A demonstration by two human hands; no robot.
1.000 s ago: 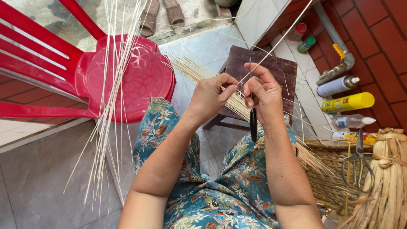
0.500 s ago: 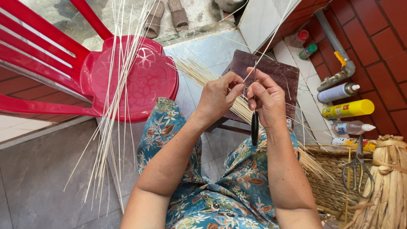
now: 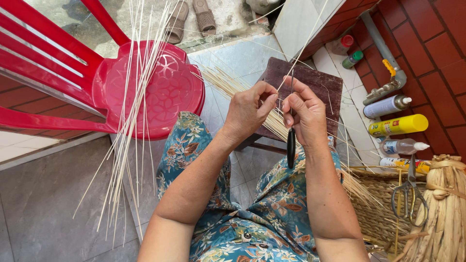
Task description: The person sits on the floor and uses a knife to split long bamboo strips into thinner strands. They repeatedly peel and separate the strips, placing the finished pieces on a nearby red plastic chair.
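Note:
My left hand (image 3: 250, 109) pinches a thin pale bamboo strip (image 3: 303, 48) that runs up and to the right. My right hand (image 3: 303, 109) grips a knife with a black handle (image 3: 291, 145) hanging downward, its blade against the same strip between the two hands. Both hands are held above a dark brown wooden stool (image 3: 310, 87). A bundle of thin strips (image 3: 233, 85) lies across the stool and over my floral-clothed lap (image 3: 262, 213).
A red plastic chair (image 3: 160, 92) at left carries several long pale strips (image 3: 128, 121) leaning over its seat. At right stand spray cans (image 3: 398, 125), a woven basket (image 3: 376, 204), scissors (image 3: 410, 191) and a bundle of dried fibre (image 3: 444, 213). Sandals (image 3: 191, 17) lie at the top.
The view has shifted slightly. My hands stay together on the strip, with the fingers adjusted a little; the knife still hangs from my right hand.

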